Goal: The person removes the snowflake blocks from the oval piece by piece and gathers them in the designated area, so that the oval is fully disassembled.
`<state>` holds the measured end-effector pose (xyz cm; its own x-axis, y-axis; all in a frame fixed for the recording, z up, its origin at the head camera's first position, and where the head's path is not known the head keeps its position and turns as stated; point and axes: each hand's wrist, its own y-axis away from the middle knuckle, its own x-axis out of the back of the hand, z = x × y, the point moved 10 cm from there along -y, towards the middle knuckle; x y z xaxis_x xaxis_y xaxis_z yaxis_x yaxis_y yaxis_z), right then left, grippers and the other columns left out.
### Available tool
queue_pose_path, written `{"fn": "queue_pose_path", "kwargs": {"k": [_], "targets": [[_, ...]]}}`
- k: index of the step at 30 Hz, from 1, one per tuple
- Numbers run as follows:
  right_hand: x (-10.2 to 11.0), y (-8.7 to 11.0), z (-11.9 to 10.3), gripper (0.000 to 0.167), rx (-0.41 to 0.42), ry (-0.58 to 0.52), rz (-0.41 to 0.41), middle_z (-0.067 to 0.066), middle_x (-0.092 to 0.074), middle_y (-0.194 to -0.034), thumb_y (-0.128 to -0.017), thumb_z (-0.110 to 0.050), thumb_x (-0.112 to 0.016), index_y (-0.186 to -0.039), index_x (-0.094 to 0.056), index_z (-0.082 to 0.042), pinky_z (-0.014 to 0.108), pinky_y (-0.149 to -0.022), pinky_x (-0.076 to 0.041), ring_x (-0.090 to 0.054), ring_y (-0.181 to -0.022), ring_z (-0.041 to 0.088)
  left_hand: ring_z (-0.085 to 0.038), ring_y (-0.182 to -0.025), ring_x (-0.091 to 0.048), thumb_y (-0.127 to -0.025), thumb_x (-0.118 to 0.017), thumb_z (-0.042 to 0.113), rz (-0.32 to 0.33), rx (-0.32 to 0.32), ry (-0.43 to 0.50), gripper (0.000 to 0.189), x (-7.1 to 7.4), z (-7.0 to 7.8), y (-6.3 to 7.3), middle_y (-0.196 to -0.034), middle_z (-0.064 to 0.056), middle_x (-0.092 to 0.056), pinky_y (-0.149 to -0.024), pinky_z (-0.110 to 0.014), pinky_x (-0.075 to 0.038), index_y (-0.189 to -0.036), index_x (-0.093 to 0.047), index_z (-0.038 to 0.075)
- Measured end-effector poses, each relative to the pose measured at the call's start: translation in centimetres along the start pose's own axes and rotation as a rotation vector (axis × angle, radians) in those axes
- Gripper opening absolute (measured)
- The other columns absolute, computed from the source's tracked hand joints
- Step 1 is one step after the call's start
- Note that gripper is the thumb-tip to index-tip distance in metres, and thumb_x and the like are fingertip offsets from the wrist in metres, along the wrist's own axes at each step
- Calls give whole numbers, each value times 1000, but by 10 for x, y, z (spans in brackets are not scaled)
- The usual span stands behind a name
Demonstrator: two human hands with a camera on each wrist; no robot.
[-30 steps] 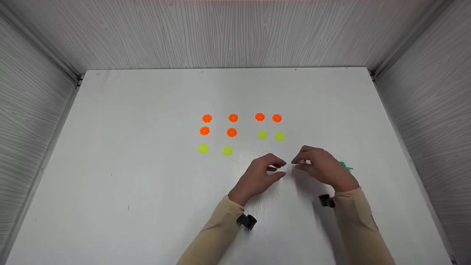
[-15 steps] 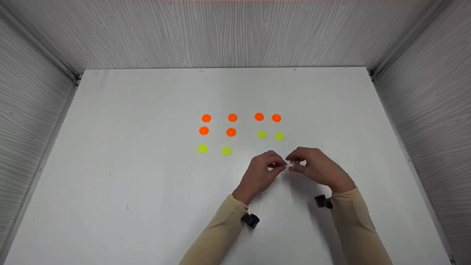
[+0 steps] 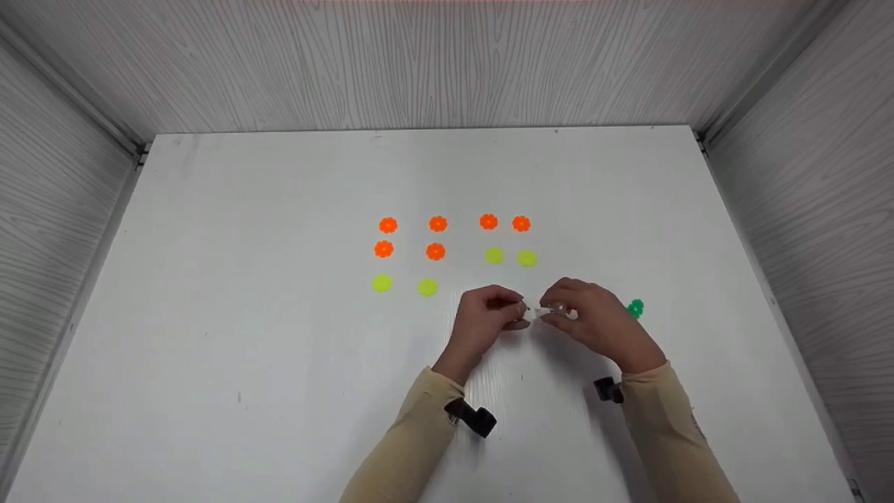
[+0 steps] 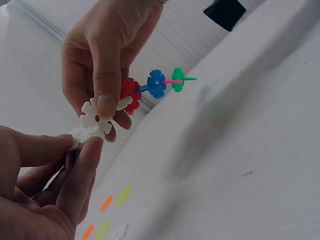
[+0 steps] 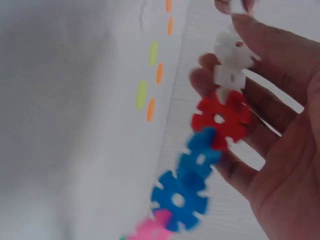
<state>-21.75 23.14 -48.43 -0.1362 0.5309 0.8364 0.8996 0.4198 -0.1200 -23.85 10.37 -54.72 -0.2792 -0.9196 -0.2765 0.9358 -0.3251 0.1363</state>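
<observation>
Both hands meet over the white table in the head view. My right hand (image 3: 594,318) pinches the white end of a chain of flower-shaped plastic snowflake discs between thumb and fingers. In the right wrist view the chain runs from white discs (image 5: 227,52) to a red disc (image 5: 232,115), blue discs (image 5: 167,190) and a pink disc (image 5: 152,229). Its green end disc (image 4: 177,75) shows in the left wrist view. My left hand (image 3: 478,321) pinches a white disc (image 4: 87,134), right against the chain's white end. Fingers partly cover this joint.
Several orange discs (image 3: 438,223) and yellow-green discs (image 3: 494,256) lie in rows beyond the hands. A loose white disc (image 4: 121,230) lies near them in the left wrist view. Wood-grain panels (image 3: 419,66) stand at the back and both sides.
The hands were slightly apart; the left fingers have closed on the white disc at the chain's end. Both hands have shifted a little left, and the green end shows again beside the right hand.
</observation>
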Motion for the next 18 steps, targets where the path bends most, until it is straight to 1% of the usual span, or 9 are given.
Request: {"fn": "queue_pose_path", "kwargs": {"k": [2, 4, 9, 12, 16, 18], "targets": [[-1, -1, -3, 13, 29, 39, 24, -7, -65, -95, -84, -8, -78, -96, -75, -12, 34, -74, -52, -60, -83, 13, -29, -80, -68, -87, -67, -8, 2, 33, 44, 17, 0, -2, 0, -90, -17, -64, -72, -38, -60, -103, -64, -14], [0, 0, -5, 12, 52, 56, 49, -6, -65, -92, -84, -6, -78, -94, -75, -12, 34, -71, -51, -59, -80, 13, -28, -77, -69, -88, -65, -9, -3, 40, 48, 18, -2, -2, 0, -89, -18, -64, -72, -39, -60, -105, -65, -13], [1, 2, -6, 11, 95, 82, 85, -7, -65, -88, -82, -4, -79, -88, -77, -12, 35, -72, -51, -59, -78, 13, -25, -76, -68, -88, -63, -8, -21, 41, -2, 23, -6, -4, 0, -90, -15, -65, -71, -37, -60, -110, -66, -11], [1, 2, -7, 9, 114, 93, 91, -8, -66, -87, -82, -4, -80, -86, -77, -12, 35, -73, -50, -61, -78, 12, -23, -77, -67, -87, -65, -8, -17, 40, -16, 22, -7, -5, 1, -91, -13, -63, -71, -36, -60, -109, -65, -11], [1, 1, -7, 9, 128, 84, 95, -8, -67, -87, -82, -3, -79, -86, -77, -11, 35, -73, -49, -62, -78, 10, -21, -75, -67, -85, -69, -8, -14, 23, -34, 22, -9, -3, 0, -89, -13, -61, -71, -35, -60, -106, -65, -12], [2, 1, -6, 9, 134, 80, 98, -8, -67, -87, -82, -3, -79, -86, -77, -10, 35, -74, -50, -62, -79, 11, -21, -74, -67, -85, -69, -8, -10, 26, -43, 22, -9, -2, 1, -88, -13, -61, -70, -35, -60, -106, -65, -12]]}}
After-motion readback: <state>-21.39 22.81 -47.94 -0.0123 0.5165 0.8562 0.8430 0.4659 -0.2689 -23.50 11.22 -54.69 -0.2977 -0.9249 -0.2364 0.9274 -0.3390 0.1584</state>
